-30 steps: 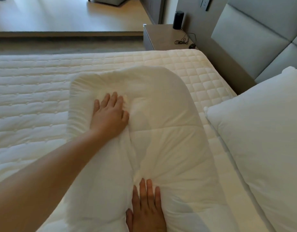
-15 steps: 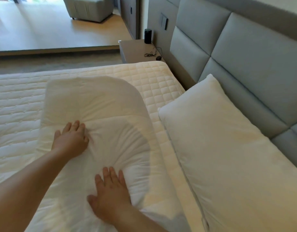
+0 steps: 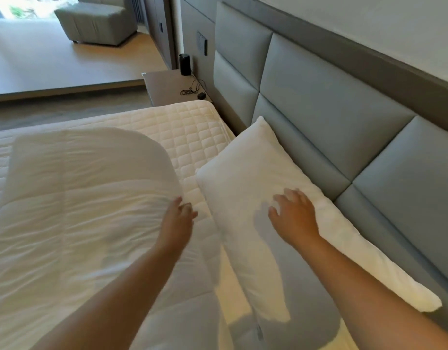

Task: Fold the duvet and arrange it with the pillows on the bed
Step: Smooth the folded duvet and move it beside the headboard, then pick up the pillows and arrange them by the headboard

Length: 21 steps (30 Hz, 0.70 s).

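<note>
The folded white duvet [image 3: 86, 198] lies on the left part of the quilted mattress [image 3: 192, 127]. A white pillow [image 3: 243, 178] leans against the grey padded headboard [image 3: 319, 109] on the right. My left hand [image 3: 176, 221] hovers at the duvet's right edge, over the gap between duvet and pillow, fingers loosely apart and holding nothing. My right hand [image 3: 292, 215] is spread over the top of the pillow, fingers apart; I cannot tell whether it touches the fabric. Both hands are slightly blurred.
A bedside table [image 3: 167, 84] beyond the mattress corner carries a black cylinder [image 3: 184, 63] and a black cable [image 3: 192, 89]. A grey ottoman [image 3: 96, 21] stands on the raised wooden floor at the far left.
Both hands have left the duvet's surface and moved right. The right hand now reaches over the pillow, the left sits at the duvet's right edge. The view has turned toward the headboard.
</note>
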### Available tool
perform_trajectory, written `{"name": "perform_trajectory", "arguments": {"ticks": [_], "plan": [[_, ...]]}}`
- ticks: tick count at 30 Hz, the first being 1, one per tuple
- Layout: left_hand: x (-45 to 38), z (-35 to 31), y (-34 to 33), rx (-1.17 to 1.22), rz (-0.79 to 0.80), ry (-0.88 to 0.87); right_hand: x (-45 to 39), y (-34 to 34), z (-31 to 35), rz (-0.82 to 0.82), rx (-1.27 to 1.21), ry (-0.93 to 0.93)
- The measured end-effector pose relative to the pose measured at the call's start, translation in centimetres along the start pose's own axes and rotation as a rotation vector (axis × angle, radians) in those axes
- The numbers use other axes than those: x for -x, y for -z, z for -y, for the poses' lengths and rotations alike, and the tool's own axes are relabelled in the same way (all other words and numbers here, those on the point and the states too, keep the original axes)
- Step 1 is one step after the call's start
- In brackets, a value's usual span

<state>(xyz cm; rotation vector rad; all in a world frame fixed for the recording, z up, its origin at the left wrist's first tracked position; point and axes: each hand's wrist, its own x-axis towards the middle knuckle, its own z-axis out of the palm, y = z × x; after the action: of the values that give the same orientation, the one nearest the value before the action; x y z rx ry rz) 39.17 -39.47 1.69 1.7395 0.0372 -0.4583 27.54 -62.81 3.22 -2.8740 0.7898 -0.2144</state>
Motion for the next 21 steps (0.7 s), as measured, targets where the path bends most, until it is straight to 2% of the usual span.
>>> {"name": "perform_trajectory", "arguments": {"ticks": [2,4,7,12,21], "plan": [[0.5,2.0,-6.0,0.177,0.1,0.252,-1.7,0.1,-4.5,0.02,0.132,-0.127],[1.0,4.7,-10.1,0.108,0.144,0.404,-2.4,-0.3,-7.3,0.065,0.148,-0.205],[0.4,9.5,-12.9,0.014,0.039,0.547,-2.4,-1.6,-9.8,0.177,0.058,-0.345],[-2.5,16.6,-15.0,-0.002,-0.074,0.609,-2.6,-2.8,-11.4,0.135,0.045,-0.345],[-3.0,16.5,-16.7,0.095,-0.234,0.612,-3.3,-4.4,-12.2,0.156,0.017,-0.326]]}}
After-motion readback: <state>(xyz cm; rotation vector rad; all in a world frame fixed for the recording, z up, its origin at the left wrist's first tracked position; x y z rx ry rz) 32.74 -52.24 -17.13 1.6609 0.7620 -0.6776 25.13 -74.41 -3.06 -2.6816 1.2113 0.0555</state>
